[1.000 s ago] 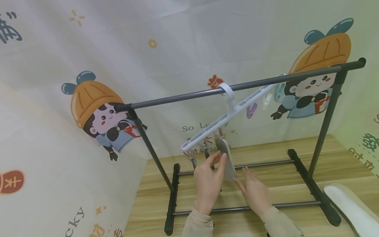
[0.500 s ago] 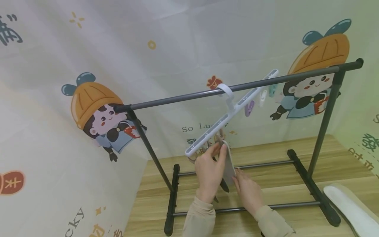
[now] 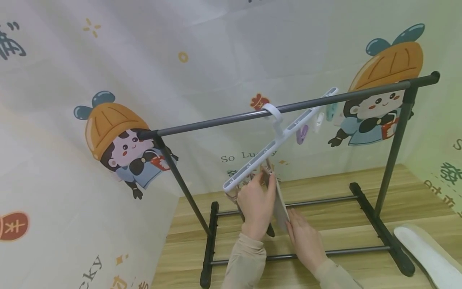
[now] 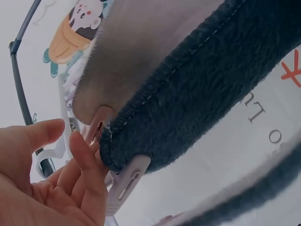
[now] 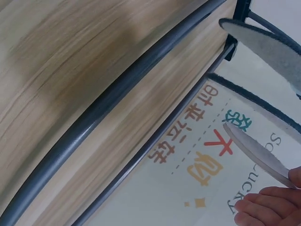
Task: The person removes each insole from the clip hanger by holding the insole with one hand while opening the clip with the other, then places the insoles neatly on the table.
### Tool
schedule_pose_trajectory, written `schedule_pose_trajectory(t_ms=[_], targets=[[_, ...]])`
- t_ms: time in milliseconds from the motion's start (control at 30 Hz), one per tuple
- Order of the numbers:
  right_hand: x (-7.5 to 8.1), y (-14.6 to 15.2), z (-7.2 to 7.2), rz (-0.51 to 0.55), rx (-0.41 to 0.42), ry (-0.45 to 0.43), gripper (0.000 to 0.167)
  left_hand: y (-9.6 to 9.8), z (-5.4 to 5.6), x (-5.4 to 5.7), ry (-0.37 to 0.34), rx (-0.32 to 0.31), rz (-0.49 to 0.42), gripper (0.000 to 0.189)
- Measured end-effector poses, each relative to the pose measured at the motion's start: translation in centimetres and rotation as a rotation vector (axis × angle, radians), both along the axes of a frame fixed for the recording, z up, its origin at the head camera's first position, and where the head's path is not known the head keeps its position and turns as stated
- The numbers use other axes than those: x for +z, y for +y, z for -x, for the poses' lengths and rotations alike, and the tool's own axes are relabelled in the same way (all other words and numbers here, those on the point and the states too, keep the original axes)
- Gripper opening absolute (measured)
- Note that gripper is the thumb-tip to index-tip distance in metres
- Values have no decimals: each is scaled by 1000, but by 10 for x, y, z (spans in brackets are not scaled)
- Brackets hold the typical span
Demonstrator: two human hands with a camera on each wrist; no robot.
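Observation:
A light grey insole [image 3: 281, 206] hangs by its top end from a pink clip [image 4: 99, 117] on a white clip hanger [image 3: 254, 161]. My left hand [image 3: 255, 204] is up at that clip; in the left wrist view its thumb stands apart from the forefinger, with bent fingers beside the clip. My right hand [image 3: 306, 241] pinches the insole's lower edge between thumb and fingers. Next to it, a dark blue fuzzy insole [image 4: 188, 89] hangs from another pale clip [image 4: 128, 183]. More dark-edged insoles hang farther left on the hanger, partly hidden by the left hand.
The hanger hooks over the top bar [image 3: 223, 119] of a dark rack standing on a wood-patterned surface [image 3: 346, 224]. Purple, white and teal clips [image 3: 302, 134] dangle from its far half. A white insole [image 3: 426, 253] lies at the lower right. A printed cloth [image 3: 213, 80] covers the wall behind.
My left hand has shifted slightly up toward the hanger, its thumb now at the grey insole's top. My right hand has moved in to the insole's lower edge. The hanger has swung a little.

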State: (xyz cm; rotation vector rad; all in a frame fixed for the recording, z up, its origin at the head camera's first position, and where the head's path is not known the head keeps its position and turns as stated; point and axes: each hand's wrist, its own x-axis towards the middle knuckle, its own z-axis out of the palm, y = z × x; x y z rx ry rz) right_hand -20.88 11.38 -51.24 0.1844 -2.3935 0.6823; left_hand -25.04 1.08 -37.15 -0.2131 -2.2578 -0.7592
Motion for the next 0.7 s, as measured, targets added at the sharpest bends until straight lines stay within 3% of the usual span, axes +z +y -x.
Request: schedule_pose_trajectory(t_ms=[233,700], targets=[[0,-1,-11,-39,-3,45,38,5,4,1,-42,102,70,43],[1,-6,-24,-103,-2,132,42,13,15,5,-69,101,81,47]])
